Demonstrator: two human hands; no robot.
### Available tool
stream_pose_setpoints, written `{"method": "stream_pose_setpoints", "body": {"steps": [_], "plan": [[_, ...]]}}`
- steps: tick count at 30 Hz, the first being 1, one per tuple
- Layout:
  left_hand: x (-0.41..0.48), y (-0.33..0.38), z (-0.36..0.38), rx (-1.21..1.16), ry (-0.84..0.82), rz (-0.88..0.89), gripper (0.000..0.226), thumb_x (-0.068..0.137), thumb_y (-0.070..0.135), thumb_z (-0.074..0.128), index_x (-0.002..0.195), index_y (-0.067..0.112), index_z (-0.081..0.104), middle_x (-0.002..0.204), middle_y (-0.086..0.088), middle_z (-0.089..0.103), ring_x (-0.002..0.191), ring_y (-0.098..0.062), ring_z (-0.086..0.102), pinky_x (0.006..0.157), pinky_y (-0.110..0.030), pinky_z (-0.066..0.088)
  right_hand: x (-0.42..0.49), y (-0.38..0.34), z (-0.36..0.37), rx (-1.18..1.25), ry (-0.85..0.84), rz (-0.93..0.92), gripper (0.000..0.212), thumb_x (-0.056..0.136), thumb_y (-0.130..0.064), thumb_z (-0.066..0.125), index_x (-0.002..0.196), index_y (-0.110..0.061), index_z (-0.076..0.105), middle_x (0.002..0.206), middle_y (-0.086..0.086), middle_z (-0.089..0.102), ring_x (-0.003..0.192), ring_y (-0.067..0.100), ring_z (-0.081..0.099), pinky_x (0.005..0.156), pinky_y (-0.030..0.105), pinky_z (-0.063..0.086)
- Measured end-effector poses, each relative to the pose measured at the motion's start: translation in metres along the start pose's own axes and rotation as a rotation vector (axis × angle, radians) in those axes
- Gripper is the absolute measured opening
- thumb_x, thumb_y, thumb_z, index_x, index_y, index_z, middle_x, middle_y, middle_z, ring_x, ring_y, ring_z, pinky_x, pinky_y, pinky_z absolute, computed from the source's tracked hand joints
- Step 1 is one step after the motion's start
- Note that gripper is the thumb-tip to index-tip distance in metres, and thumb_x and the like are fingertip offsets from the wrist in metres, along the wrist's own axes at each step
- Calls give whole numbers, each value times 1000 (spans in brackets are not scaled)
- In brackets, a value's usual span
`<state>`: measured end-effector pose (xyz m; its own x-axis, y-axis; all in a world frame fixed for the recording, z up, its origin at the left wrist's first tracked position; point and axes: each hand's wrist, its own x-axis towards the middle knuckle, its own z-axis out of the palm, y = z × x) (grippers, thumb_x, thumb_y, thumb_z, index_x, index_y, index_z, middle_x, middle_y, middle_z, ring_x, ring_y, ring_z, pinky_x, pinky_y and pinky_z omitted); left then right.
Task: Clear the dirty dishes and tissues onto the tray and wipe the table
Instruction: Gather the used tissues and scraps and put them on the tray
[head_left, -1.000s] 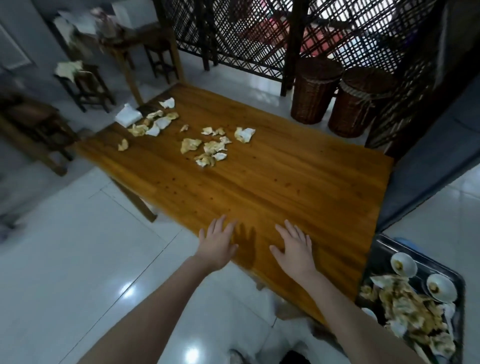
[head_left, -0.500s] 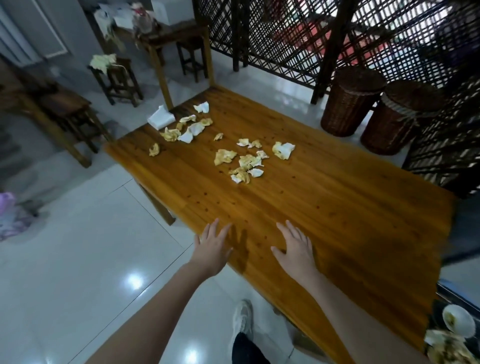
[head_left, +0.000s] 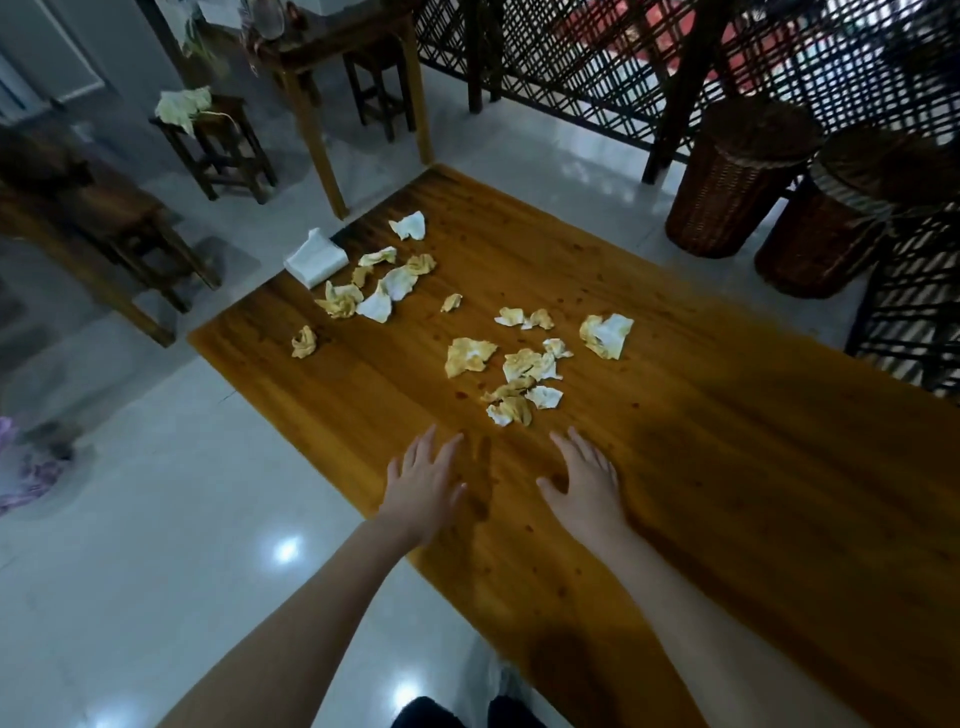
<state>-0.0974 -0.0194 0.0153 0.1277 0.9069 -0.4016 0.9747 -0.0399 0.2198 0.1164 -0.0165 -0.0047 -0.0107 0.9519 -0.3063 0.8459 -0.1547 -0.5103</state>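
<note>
Two hands reach out over the wooden table, palms down, fingers straight and slightly apart, holding nothing. The left hand lies across the table's left edge, partly over the glossy white floor; the right hand is further in over the wood. Whether either palm touches the surface cannot be told.

Bare tabletop stretches to the right of the hands and toward the near end. The left edge borders open floor, while two wicker baskets stand near the table's right side, in front of a dark lattice screen.

Just beyond the fingertips lies the nearest clump of crumpled tissues, white stained yellow-brown. More pieces are scattered past it, including one larger wad to the right. A second group of tissues sits toward the far left corner, with one small wad apart, near the left edge. A stack of clean white napkins overhangs that far corner.
</note>
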Motion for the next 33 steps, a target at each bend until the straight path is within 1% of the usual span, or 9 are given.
{"method": "stream_pose_setpoints", "body": {"steps": [7,10,13,15,19,22,25,30,33], "plan": [[51,-25,-17,-18,55,13,67,98,42,42,152,29,5,160,-6,-8,148,-29,1,119,-50,13,50,-18,6,-10,21,20,69,88,-44,59,147,-32,24,157,-5,14,145,20,11,117,42,12],[73,-37,-24,-41,89,44,65,99,41,41,152,27,7,160,-7,-7,148,-30,4,118,-48,13,73,-27,13,-33,-3,22,75,84,-47,63,147,-33,23,158,-7,9,145,19,6,118,44,10],[94,-51,-33,-61,49,87,64,99,41,39,153,26,6,160,-7,-7,148,-28,4,119,-46,11,97,-39,19,-56,-12,16,81,81,-48,66,147,-34,20,159,-5,4,146,21,2,117,47,6],[115,-61,-40,-74,23,125,63,100,40,38,153,27,7,160,-5,-8,148,-28,4,118,-47,11,112,-47,21,-40,29,33,81,80,-49,67,146,-34,22,158,-4,4,146,22,2,116,49,5],[152,-71,-52,-87,5,169,59,101,39,38,152,27,12,160,-4,-3,147,-28,8,117,-45,16,140,-52,22,-83,16,44,83,82,-52,63,148,-33,17,159,-4,-6,146,24,-9,114,53,1],[173,-72,-59,-94,-46,199,59,101,39,38,152,28,10,160,-2,-4,147,-26,6,117,-44,14,154,-52,27,-147,-19,-5,83,84,-56,58,149,-34,12,158,-5,-14,144,21,-17,114,57,-1],[191,-73,-61,-97,-84,241,60,100,39,39,152,31,8,160,-1,-5,147,-26,5,117,-46,14,165,-48,31,-207,-47,31,86,82,-64,54,148,-39,6,155,-10,-22,142,20,-25,114,58,-3],[211,-73,-60,-79,-78,330,61,100,39,42,151,30,11,160,-3,2,147,-27,9,116,-46,15,163,-39,40,-211,-105,128,89,79,-74,46,145,-48,-8,151,-9,-33,141,22,-28,114,56,-6],[219,-69,-61,-66,-98,343,61,100,38,42,152,30,12,160,-2,0,147,-24,7,117,-43,15,158,-38,45,-244,-137,128,88,80,-75,41,144,-47,-13,153,-5,-29,142,26,-24,115,55,-3]]}}
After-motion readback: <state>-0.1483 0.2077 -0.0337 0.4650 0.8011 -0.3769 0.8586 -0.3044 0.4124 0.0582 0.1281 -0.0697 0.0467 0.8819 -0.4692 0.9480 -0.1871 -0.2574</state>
